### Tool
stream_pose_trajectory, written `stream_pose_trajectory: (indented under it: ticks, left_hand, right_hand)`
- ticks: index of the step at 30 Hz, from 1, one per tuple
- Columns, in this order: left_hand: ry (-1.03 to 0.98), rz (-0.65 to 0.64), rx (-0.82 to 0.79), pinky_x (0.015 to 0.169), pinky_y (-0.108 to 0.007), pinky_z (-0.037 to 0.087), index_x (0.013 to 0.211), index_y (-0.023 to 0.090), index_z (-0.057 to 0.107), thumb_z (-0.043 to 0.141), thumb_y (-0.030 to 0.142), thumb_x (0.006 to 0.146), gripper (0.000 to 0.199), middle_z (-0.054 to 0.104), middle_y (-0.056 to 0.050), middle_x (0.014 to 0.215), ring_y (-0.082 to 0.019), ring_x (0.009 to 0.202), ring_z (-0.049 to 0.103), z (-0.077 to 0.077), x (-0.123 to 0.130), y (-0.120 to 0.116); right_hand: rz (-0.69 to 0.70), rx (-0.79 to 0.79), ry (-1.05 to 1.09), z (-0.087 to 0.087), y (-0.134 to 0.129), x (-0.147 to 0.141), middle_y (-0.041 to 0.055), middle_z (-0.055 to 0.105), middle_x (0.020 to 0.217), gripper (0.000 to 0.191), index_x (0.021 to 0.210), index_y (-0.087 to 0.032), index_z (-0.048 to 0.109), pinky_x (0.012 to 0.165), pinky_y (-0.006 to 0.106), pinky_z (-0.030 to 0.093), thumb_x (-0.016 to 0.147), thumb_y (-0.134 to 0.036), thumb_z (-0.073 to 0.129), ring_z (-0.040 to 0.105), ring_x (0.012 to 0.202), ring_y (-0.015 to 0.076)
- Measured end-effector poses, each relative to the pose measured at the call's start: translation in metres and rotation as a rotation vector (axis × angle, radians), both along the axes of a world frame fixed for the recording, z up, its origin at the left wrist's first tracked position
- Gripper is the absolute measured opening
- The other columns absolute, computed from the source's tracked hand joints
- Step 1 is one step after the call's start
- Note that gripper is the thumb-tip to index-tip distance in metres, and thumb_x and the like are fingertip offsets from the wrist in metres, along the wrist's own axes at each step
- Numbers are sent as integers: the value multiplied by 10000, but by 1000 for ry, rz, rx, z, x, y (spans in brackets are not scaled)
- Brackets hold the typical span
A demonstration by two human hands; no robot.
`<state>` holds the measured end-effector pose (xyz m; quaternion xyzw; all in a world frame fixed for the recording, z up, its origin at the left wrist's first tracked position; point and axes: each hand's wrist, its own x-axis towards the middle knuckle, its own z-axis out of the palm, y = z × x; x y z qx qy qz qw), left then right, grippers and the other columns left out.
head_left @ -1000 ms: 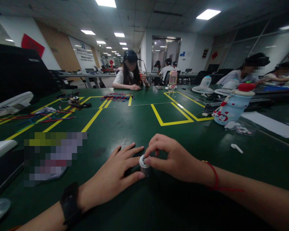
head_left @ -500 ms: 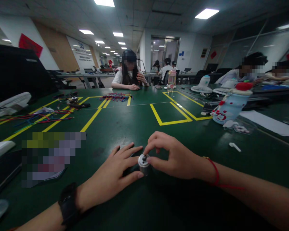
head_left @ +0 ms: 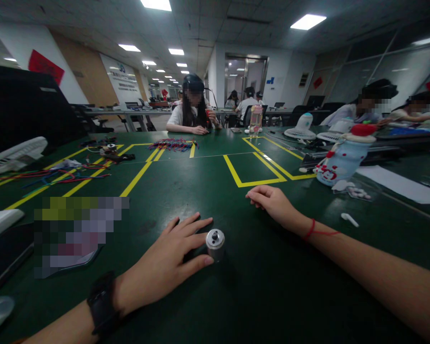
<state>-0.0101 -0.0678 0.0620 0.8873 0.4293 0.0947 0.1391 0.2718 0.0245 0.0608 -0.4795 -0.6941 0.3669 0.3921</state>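
Observation:
A small silver cylindrical motor (head_left: 215, 248) stands upright on the green table, a short dark shaft at the centre of its top. My left hand (head_left: 168, 258) lies spread on the tabletop, fingers stretched out; its thumb and index finger sit around the motor's left side, close against it. Whether they press on it I cannot tell. Up and to the right of the motor, my right hand (head_left: 274, 203) is held apart from it, fingers curled together. Anything inside those fingers is hidden from this side.
A blue bottle (head_left: 346, 155) with a red top stands at right, near a white earbud (head_left: 349, 219). Coloured wires (head_left: 174, 145) lie further back, and a blurred packet (head_left: 79, 239) is at left. A person (head_left: 193, 107) sits across the table (head_left: 186, 177).
My right hand has let go of the motor's top and moved away to the upper right, its fingers curling in. My left hand and the motor have stayed in place.

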Motion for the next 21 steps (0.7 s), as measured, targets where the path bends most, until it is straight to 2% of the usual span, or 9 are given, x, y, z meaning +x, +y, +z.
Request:
stream_pose_trajectory:
  ticks: [3,9,13,16,18,21]
  left_hand:
    - [-5,0,-2,1079,-655,145,1310,425,474,479,435,965,345,320,51,1522,-317,1411,208,1,0,0]
    - [-3,-1,3,1080,-654,147,1304,422,482,488,427,963,341,318,56,1522,-310,1414,201,4,-1,-1]
    - [21,-4,17,1082,-652,147,1360,439,407,469,460,965,400,295,53,1532,-303,1417,191,2,-4,3]
    - [26,-12,32,1083,-646,154,1392,433,366,460,467,968,435,299,35,1532,-302,1416,198,-4,-4,5]
    - [22,-15,41,1082,-648,156,1392,430,369,464,465,968,436,311,29,1527,-306,1413,204,-8,-3,7]
    - [-5,-13,49,1077,-652,161,1372,416,412,482,460,961,419,327,17,1521,-322,1406,219,-11,0,8]
  right_hand:
    - [55,24,-91,4,-5,-3,23,625,733,291,855,-123,679,621,270,412,824,-391,570,540,662,125]
    - [152,97,-258,10,-19,-16,28,635,789,186,812,-154,709,623,274,388,807,-319,624,513,679,125]
    - [354,198,-197,23,-46,-41,31,624,892,185,957,-164,674,663,257,429,857,-294,588,537,745,118]
    - [462,275,-110,29,-62,-56,31,612,941,151,960,-163,658,735,250,451,843,-249,617,549,823,117]
    - [437,296,-70,28,-65,-59,25,607,923,107,917,-167,663,736,245,448,842,-230,621,547,826,115]
    - [345,263,-26,26,-58,-52,21,605,902,136,922,-183,668,668,241,437,857,-289,613,543,781,114]
